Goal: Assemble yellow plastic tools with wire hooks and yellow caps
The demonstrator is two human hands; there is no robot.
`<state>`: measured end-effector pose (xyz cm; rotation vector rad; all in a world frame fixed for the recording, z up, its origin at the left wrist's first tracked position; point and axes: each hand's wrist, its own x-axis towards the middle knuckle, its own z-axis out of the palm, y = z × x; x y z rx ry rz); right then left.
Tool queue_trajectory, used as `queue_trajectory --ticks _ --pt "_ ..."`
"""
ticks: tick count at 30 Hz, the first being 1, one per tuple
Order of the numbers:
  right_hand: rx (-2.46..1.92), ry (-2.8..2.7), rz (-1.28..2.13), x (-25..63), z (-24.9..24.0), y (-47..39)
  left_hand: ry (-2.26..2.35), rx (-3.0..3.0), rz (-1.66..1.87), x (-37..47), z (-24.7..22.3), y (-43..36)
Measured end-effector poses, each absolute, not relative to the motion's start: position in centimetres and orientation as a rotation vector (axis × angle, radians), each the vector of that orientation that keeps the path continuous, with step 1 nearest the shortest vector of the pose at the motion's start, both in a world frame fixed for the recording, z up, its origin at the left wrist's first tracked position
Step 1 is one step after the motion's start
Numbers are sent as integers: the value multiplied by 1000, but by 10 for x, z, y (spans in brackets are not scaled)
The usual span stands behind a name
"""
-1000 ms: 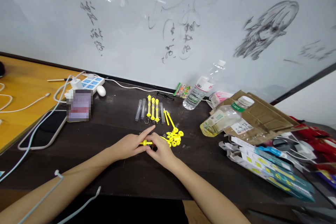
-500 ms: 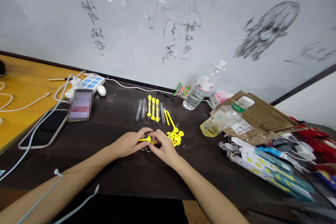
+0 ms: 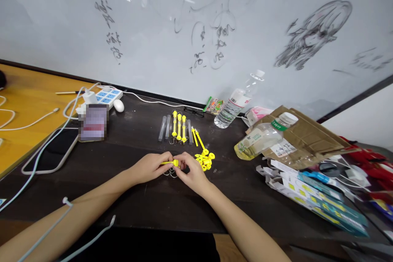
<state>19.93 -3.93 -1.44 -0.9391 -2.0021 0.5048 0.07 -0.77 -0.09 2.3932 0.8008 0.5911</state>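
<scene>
My left hand [image 3: 156,166] pinches a thin yellow plastic rod [image 3: 166,163] above the dark table. At the rod's right end, my right hand [image 3: 190,171] has its fingertips closed on a round yellow cap [image 3: 175,163]. Fingers partly cover both pieces, so how they join is hard to see. Metal rings or hooks [image 3: 170,172] lie just below the fingertips. To the right is a pile of small yellow plastic parts [image 3: 205,160]. Beyond the hands, several yellow spring scales with wire hooks [image 3: 179,127] stand in a row between clear tubes [image 3: 162,128], beside loose yellow rods [image 3: 199,137].
A water bottle [image 3: 231,108] leans at the whiteboard, near a tilted drink bottle [image 3: 264,137]. Cardboard [image 3: 313,133] and an open teal-and-white box [image 3: 319,200] lie on the right. A phone [image 3: 55,151], power strip [image 3: 109,96] and cables are on the left.
The yellow cap has turned slightly between my fingertips, and my left fingers have curled closer around the rod. Both arms stay nearly in place.
</scene>
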Motion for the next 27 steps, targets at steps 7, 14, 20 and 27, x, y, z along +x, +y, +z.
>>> queue_trajectory --ticks 7,14,20,27 --pt "-1075 -1825 524 208 -3 -37 856 2378 659 1 1 -8" --pt "-1463 -1976 234 231 9 -20 894 2301 860 1 4 -8" --pt "-1732 -2234 17 229 3 -19 927 2119 1213 -1 11 -5" --pt "-1776 -2305 -125 227 0 -20 909 1490 1256 1 3 3"
